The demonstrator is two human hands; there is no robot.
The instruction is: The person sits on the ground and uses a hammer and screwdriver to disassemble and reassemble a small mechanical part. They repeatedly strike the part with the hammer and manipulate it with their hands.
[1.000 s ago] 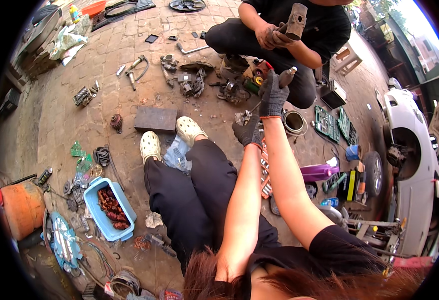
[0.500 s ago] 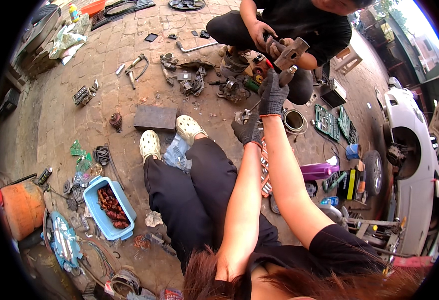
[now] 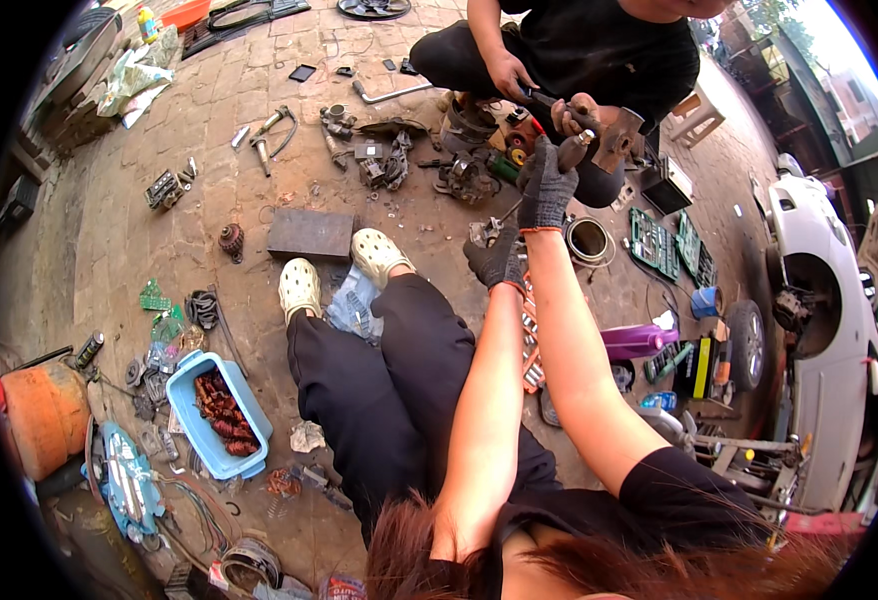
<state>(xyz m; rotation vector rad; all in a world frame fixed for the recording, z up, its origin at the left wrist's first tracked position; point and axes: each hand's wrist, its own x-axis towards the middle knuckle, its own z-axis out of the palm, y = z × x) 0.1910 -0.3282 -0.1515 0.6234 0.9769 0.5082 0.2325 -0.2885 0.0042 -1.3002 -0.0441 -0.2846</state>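
Note:
My right hand (image 3: 547, 190), in a dark grey work glove, is closed around the handle of a screwdriver (image 3: 576, 150). Its metal-capped end points up and right; the thin shaft slants down toward my left hand. Also gloved, my left hand (image 3: 497, 262) is closed against a small metal part (image 3: 482, 233), most of which its fingers and the shaft's end hide. Opposite me, a crouching person in black grips a hammer (image 3: 619, 140) with both hands. The hammer's worn head is just right of the screwdriver's capped end, apart from it.
Dismantled motor parts (image 3: 387, 165) lie ahead on the brick floor, near a dark metal block (image 3: 311, 234). To the left is a blue basin (image 3: 221, 465) with copper windings. Toward the right are a metal ring (image 3: 589, 240), a green socket set (image 3: 653, 243), a purple bottle (image 3: 634, 342) and a white car (image 3: 829, 420).
The other person's hammer has swung right and slightly down, from above the screwdriver's end to beside it. That person's hands shifted too. My hands have hardly moved.

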